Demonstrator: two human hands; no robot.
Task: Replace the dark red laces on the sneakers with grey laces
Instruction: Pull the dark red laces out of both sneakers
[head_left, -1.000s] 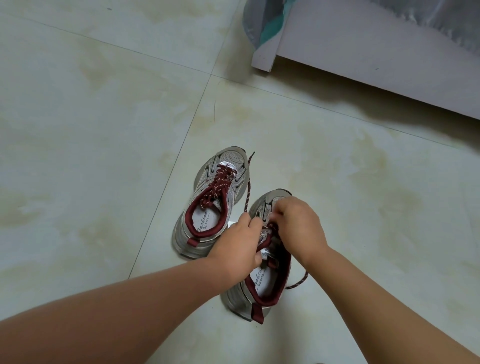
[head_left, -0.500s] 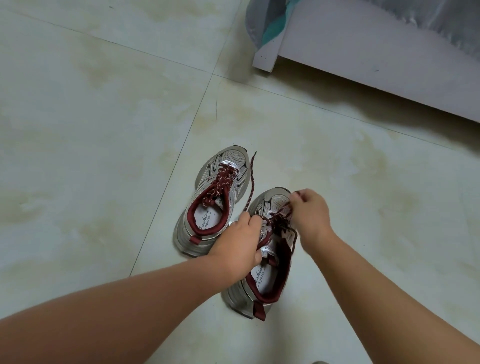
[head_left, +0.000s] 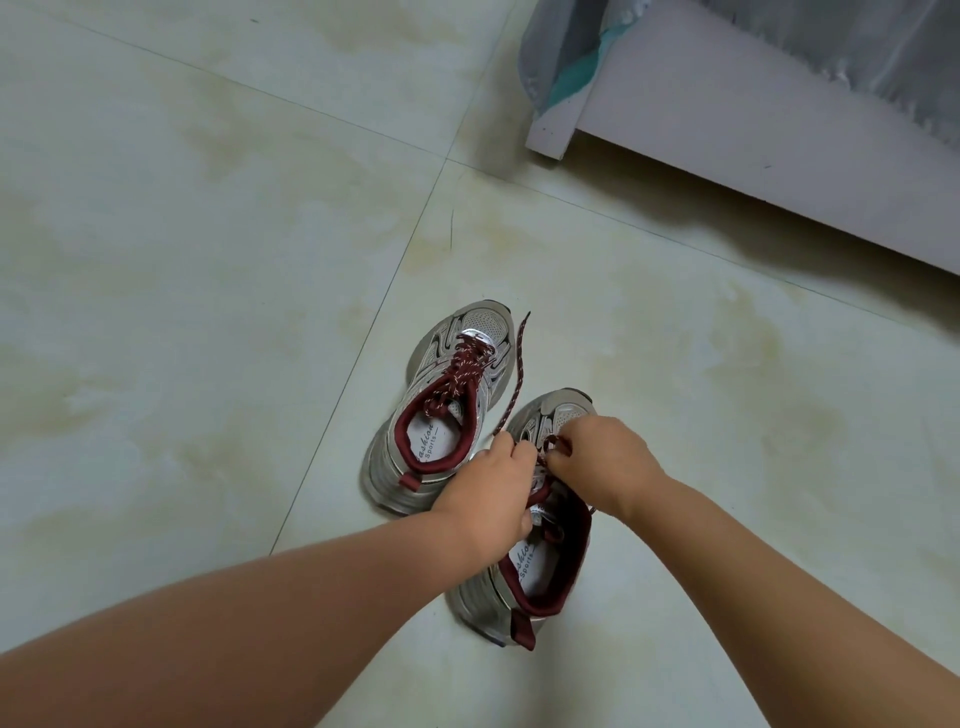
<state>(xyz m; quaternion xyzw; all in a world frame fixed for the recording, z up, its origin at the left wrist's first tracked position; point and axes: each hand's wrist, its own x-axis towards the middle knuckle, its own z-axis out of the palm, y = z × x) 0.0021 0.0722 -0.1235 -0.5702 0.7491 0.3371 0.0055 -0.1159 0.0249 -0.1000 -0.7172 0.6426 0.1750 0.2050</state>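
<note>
On a floor of pale glossy tiles (head_left: 208, 260), mottled cream and green-white with thin dark grout lines crossing near the top, two silver sneakers stand side by side. At the upper right sits a white furniture base (head_left: 753, 135) casting a shadow on the tile, with grey and teal fabric (head_left: 566, 57) draped over its corner. The far sneaker (head_left: 447, 410) is fully laced in dark red. The near sneaker (head_left: 524, 571) lies under both hands. The left hand (head_left: 493, 499) has its fingers curled, pinching a loose dark red lace (head_left: 514, 379) that trails up between the shoes. The right hand (head_left: 602, 462) pinches a loop of the same lace over the eyelets.
</note>
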